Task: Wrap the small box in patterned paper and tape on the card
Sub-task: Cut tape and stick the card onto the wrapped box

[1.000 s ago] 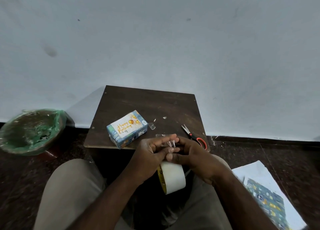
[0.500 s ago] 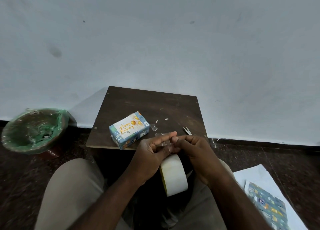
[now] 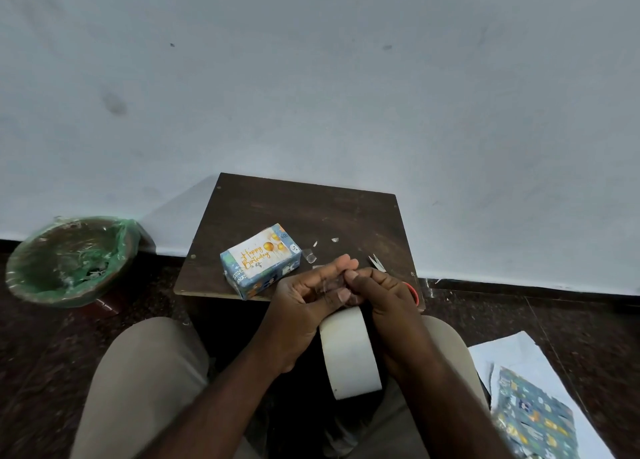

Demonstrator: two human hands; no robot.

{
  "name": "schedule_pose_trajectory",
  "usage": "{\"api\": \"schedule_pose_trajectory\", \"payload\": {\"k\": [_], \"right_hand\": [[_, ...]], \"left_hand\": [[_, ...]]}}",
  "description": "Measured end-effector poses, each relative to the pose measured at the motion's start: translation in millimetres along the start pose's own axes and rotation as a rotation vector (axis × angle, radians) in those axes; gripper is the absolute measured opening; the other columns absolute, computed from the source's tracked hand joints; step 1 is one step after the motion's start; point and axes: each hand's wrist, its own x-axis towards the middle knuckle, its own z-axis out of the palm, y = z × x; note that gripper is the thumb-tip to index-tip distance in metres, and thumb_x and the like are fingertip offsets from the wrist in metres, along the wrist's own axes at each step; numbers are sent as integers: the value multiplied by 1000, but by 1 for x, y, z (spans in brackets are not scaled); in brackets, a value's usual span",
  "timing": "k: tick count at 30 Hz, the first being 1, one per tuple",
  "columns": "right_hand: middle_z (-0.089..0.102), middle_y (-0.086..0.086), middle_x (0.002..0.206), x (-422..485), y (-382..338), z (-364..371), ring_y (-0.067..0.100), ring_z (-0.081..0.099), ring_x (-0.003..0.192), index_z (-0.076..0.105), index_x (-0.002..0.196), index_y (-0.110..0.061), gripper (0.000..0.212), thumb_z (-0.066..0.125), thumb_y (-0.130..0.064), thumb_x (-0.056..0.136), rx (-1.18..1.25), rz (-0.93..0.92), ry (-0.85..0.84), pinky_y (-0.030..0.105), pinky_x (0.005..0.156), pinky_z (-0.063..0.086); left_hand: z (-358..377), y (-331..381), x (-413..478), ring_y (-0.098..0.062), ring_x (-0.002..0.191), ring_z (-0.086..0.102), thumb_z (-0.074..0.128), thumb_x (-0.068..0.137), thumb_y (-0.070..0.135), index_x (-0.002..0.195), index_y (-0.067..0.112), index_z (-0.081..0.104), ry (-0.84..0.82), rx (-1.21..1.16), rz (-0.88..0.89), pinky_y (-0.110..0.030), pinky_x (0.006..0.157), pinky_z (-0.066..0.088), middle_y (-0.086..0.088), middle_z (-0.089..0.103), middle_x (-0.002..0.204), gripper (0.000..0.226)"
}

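Observation:
The small box (image 3: 260, 262), wrapped in blue patterned paper, lies on the brown wooden table (image 3: 311, 209) with a white "Happy Birthday" card (image 3: 258, 253) on its top face. Just right of the box, at the table's near edge, my left hand (image 3: 304, 309) and my right hand (image 3: 384, 302) meet fingertip to fingertip. Between them they pinch a small piece of clear tape (image 3: 329, 285). A wide white tape roll (image 3: 349, 351) stands on edge in my lap below the hands.
Scissors (image 3: 377, 263) lie on the table behind my right hand, their red handle mostly hidden. Clear tape scraps (image 3: 309, 256) lie near the box. A green-lined bin (image 3: 69, 261) stands on the floor at left. Leftover patterned paper (image 3: 533, 420) on a white sheet lies at right.
My hands have stayed together over the table's near edge, fingers working the tape piece. My right hand now hides more of the scissors. The tape roll has shifted slightly in my lap.

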Motion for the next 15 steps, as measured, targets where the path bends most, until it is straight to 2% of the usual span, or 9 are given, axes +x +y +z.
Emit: {"api": "schedule_pose_trajectory", "payload": {"k": [4, 7, 15], "right_hand": [[64, 9, 64, -2, -2, 0, 14, 58, 54, 70, 66, -13, 34, 56, -7, 97, -54, -34, 16, 25, 51, 47], [60, 6, 60, -2, -2, -2, 13, 53, 54, 67, 60, -16, 38, 56, -7, 96, -84, -50, 22, 26, 53, 44], [64, 21, 74, -1, 2, -6, 23, 57, 63, 69, 76, -2, 23, 59, -9, 95, -127, -65, 46, 29, 58, 48]], "left_hand": [[-3, 1, 2, -13, 115, 66, 56, 88, -17, 133, 17, 54, -30, -10, -9, -20, 85, 54, 2, 71, 121, 57], [-3, -1, 1, -13, 117, 65, 56, 87, -18, 133, 17, 54, -41, 13, 9, -20, 86, 53, 2, 70, 122, 58], [-4, 0, 0, -12, 116, 65, 56, 90, -14, 129, 15, 60, -80, 77, -13, -20, 91, 52, 5, 72, 119, 48]]}}
